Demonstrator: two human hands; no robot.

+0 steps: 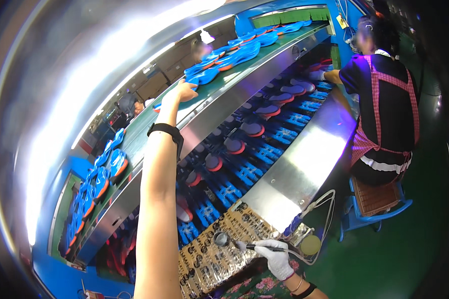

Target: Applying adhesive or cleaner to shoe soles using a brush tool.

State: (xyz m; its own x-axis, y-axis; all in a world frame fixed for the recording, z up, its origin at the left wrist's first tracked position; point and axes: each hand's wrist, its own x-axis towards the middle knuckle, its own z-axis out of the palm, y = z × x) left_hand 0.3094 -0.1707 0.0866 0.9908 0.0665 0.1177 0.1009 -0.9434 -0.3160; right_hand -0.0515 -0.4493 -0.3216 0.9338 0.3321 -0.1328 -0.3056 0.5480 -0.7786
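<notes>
My left hand [183, 90], bare, reaches up over the green conveyor belt with its fingers closed at the near end of a blue-and-orange shoe sole [204, 76]. The sole lies among several others in the row; part of my grip is hidden. Lower down, my right hand [277, 256], in a white glove, is closed around the dark handle of a brush [257, 246]. The brush's head points left toward a small grey cup [221, 238] on a work surface covered with brown printed tape [209, 266].
Under the belt, soles [252, 129] rest on a lower line with blue holders [249, 173]. A metal ledge [294, 174] runs alongside. More soles [102, 182] lie left. A co-worker [384, 99] sits right on a blue chair [376, 199]. A white hose [324, 229] loops near my right hand.
</notes>
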